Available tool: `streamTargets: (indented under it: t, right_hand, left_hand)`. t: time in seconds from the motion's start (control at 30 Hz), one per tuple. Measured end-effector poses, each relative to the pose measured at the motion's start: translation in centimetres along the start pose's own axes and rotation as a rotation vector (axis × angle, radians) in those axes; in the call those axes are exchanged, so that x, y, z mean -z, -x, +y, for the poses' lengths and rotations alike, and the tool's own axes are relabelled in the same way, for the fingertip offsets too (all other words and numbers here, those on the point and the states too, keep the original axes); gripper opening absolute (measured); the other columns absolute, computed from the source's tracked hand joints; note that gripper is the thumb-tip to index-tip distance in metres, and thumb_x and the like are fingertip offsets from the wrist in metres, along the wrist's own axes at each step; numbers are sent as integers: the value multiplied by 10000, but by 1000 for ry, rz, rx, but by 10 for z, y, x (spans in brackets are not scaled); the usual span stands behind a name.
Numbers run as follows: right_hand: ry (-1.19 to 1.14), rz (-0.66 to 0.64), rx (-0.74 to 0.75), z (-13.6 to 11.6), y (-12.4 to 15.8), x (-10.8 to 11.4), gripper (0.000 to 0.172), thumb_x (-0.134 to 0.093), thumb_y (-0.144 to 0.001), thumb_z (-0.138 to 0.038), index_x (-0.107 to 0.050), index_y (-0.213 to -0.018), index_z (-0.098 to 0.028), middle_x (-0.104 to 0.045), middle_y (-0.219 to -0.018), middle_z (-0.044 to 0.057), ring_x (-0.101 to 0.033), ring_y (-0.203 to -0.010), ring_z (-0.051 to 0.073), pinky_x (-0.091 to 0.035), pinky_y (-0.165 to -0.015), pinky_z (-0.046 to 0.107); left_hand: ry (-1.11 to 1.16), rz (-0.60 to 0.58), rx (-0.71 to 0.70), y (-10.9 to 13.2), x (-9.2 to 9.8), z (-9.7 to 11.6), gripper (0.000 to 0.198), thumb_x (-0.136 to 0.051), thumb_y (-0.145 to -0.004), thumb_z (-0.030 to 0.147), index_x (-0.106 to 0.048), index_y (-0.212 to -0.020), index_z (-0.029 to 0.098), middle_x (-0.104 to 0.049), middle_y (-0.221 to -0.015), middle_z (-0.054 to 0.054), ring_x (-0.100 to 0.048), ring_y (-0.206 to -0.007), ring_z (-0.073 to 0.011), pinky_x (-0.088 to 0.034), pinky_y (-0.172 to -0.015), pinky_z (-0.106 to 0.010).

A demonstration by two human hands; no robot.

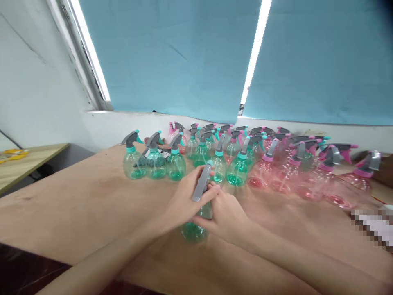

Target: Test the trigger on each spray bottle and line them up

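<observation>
A see-through green spray bottle (195, 232) with a grey trigger head stands on or just above the table in front of me, slightly tilted. My left hand (184, 194) is closed round its spray head, with the thumb and fingers on either side of the grey top. My right hand (229, 211) wraps the bottle's neck and upper body from the right, its fingers meeting the left ones. The collar and trigger are mostly hidden by my fingers. Just behind my hands stands another green spray bottle (218, 168).
Several green spray bottles (134, 164) and pink spray bottles (260, 174) stand in rows along the back and right of the wooden table (76, 205). A blue blind (178, 53) hangs behind. At the left is a smaller table (39, 162) with yellow items.
</observation>
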State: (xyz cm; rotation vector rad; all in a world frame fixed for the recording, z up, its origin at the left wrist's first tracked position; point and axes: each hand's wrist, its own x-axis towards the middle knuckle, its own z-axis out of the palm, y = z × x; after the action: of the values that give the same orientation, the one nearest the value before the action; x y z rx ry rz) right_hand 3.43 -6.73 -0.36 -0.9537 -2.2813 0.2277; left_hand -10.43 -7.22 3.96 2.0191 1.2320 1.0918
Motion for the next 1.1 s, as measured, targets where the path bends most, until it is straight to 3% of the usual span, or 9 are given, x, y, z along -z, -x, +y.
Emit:
streamTargets:
  t: [0.13,0.27,0.43,0.57,0.77,0.93,1.1]
  right_hand:
    - [-3,53,15,17,22,2,593,-607,-825,-596,-483,-1207,-160,-619,-1165,159,-641,-1002,321,-551,-743,440]
    - [-7,-24,35,49,47,7,694,-601,-823,-640,-432,-1290,-155,-614,-1193,176,-607,-1084,333,-530,-855,499]
    - [-10,-152,-52,101,72,19,590,-578,-880,-575,-476,-1308,-182,-518,-1362,178,-509,-1262,318,-451,-1019,495]
    - [24,-230,-153,132,81,31,570,-590,-864,-590,-560,-1237,-160,-461,-1433,192,-446,-1328,327,-420,-1060,486]
    - [-25,-264,-146,144,87,38,589,-586,-868,-592,-570,-1278,-170,-520,-1412,163,-437,-1344,315,-401,-1084,481]
    - [-40,-250,-146,146,88,37,597,-591,-866,-589,-568,-1304,-184,-518,-1425,151,-436,-1347,318,-395,-1091,494]
    - [-58,-264,-164,149,90,35,616,-587,-866,-594,-561,-1329,-188,-482,-1460,146,-404,-1371,321,-372,-1110,503]
  left_hand:
    - [111,48,8,-4,-22,-1,228,-538,-878,240,-590,-1098,209,-676,-1004,-35,-658,-889,-201,-513,-844,-366]
    - [214,79,-70,-15,-39,-10,286,-508,-843,166,-599,-1108,221,-669,-1013,-27,-646,-947,-199,-523,-848,-337]
    - [257,45,-102,-37,-56,-17,329,-506,-814,116,-601,-1108,227,-657,-995,-25,-630,-1009,-215,-525,-877,-345]
    - [315,0,-136,-54,-69,-22,339,-512,-828,131,-583,-1145,230,-643,-905,-12,-640,-864,-189,-541,-836,-351]
    - [302,-72,-122,-62,-71,-20,371,-498,-830,171,-591,-1184,228,-657,-1031,-46,-631,-860,-193,-534,-843,-373]
    - [300,-109,-83,-60,-66,-14,347,-505,-812,182,-583,-1146,230,-599,-782,-4,-633,-849,-221,-525,-812,-387]
    - [278,-111,-59,-61,-66,-12,321,-484,-777,155,-573,-1075,234,-419,-601,57,-593,-734,-197,-496,-724,-343]
